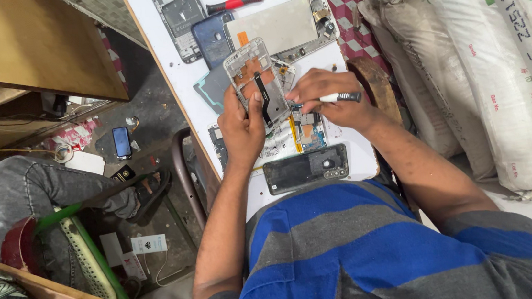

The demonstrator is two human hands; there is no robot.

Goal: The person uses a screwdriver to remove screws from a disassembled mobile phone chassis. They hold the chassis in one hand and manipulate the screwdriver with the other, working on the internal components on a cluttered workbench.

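Gripping a stripped phone frame (pixel 256 82) above the white counter (pixel 164 42), the left hand (pixel 241 129) closes around its lower edge while the right hand (pixel 329 98) pinches a slim tool (pixel 341 97). Steadying the frame and guiding the tip gently past the dark flex strip would likely serve best.
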